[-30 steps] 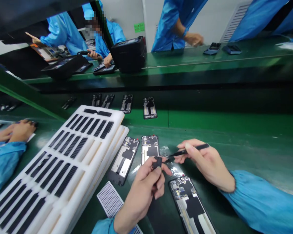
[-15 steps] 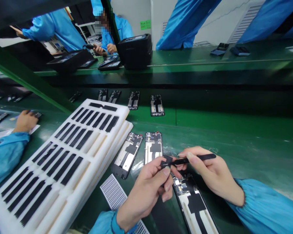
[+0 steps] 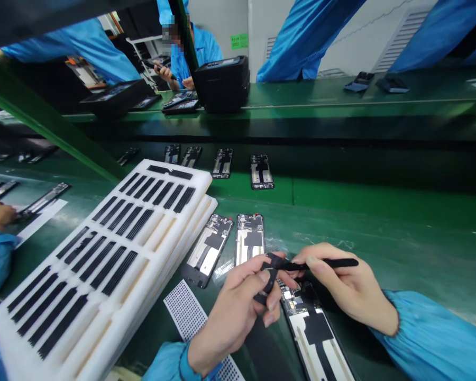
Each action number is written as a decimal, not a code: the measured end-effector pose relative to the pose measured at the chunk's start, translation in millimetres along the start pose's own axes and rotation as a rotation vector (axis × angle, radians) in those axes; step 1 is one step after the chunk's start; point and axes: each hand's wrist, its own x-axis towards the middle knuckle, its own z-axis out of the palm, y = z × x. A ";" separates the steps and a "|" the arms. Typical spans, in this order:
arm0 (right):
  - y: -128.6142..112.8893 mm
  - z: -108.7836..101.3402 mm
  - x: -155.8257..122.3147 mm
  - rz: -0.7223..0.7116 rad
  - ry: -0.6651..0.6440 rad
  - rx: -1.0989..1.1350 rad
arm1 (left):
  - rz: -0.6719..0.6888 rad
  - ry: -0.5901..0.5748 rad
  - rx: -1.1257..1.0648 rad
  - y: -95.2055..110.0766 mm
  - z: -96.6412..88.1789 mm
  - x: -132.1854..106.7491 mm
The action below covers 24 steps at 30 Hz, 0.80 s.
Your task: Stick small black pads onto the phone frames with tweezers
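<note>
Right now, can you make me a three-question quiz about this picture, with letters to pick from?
1. Where does the white foam tray lie?
A. left of the hands
B. on the far shelf
C. under the phones

2. What colour is the bench top?
A. red
B. green
C. yellow

3. What does the right hand hold?
A. nothing
B. a cup
C. black tweezers

Answers: 1 A, the tray fills the left side. 2 B, the bare surface is green. 3 C, its fingers pinch the tweezers, whose tip meets a small black part in the left hand.
</note>
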 end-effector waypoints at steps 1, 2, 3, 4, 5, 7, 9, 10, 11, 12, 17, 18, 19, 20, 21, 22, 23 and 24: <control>-0.3 -0.7 -0.1 0.009 -0.002 0.000 | 0.006 -0.006 -0.019 0.5 0.3 0.3; -0.4 -1.8 0.2 0.026 0.005 0.001 | 0.011 -0.008 -0.032 1.6 0.7 0.3; -0.1 -3.6 1.1 0.056 0.024 0.010 | 0.014 -0.007 -0.035 3.4 0.8 -0.6; 0.5 -5.8 2.5 0.093 0.054 0.033 | 0.018 0.003 -0.024 5.7 0.4 -2.6; 1.3 -8.3 4.3 0.137 0.088 0.066 | 0.023 0.020 0.007 8.4 -0.8 -6.1; 2.6 -12.2 7.8 0.227 0.136 0.116 | 0.047 0.071 0.103 13.5 -6.7 -18.9; 2.0 -11.6 8.5 0.288 0.081 0.105 | 0.079 0.136 0.206 15.0 -17.0 -39.9; 0.7 -8.7 6.7 0.307 0.010 0.084 | 0.077 0.182 0.260 13.4 -23.1 -53.2; -1.4 -4.2 3.1 0.320 -0.085 0.072 | 0.069 0.245 0.322 9.9 -29.4 -68.0; -4.2 1.9 -2.3 0.322 -0.192 0.077 | 0.051 0.327 0.402 4.4 -35.5 -83.7; -18.6 39.5 -42.8 0.185 -0.600 0.129 | 0.227 0.517 1.187 -40.9 -57.6 -155.1; -20.4 45.7 -49.8 0.151 -0.646 0.137 | 0.301 0.450 1.381 -50.0 -60.2 -164.9; -21.8 51.0 -55.4 0.126 -0.688 0.149 | 0.370 0.368 1.570 -58.1 -62.4 -172.7; -22.7 55.5 -59.8 0.108 -0.725 0.162 | 0.430 0.284 1.742 -64.8 -64.3 -178.5; -23.2 59.2 -62.9 0.097 -0.754 0.172 | 0.474 0.212 1.892 -70.2 -65.9 -182.6; -23.4 62.2 -65.1 0.087 -0.777 0.177 | 0.492 0.148 2.010 -74.4 -67.3 -185.4; -23.4 64.7 -66.5 0.084 -0.791 0.176 | 0.490 0.096 2.091 -77.6 -68.7 -187.0; -23.1 66.8 -67.5 0.082 -0.798 0.174 | 0.480 0.056 2.139 -80.1 -69.9 -188.0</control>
